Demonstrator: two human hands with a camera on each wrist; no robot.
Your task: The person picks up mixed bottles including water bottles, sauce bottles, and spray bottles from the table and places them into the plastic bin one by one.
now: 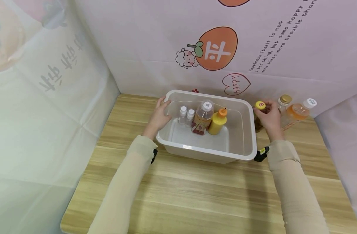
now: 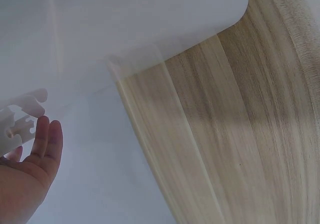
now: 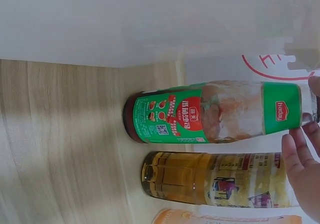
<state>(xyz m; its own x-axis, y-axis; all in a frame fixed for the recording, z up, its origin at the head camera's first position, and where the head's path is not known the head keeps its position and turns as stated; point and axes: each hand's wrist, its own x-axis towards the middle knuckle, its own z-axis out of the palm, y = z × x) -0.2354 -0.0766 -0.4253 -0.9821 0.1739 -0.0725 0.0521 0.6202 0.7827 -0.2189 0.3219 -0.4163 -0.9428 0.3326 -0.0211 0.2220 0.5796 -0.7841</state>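
By its neck, just under the yellow cap, my right hand grips a glass sauce bottle. The right wrist view shows this sauce bottle with green labels and some red sauce left inside; whether its base touches the table I cannot tell. My left hand is at the left rim of a translucent plastic bin, thumb and fingers spread and loosely bent. Inside the bin stand two small white-capped bottles, a clear bottle with a brown label and a yellow squeeze bottle with an orange nozzle.
Right of the gripped bottle stand a gold-capped bottle of amber liquid and a white-capped bottle with an orange band. The wooden table meets printed white sheeting behind and at both sides.
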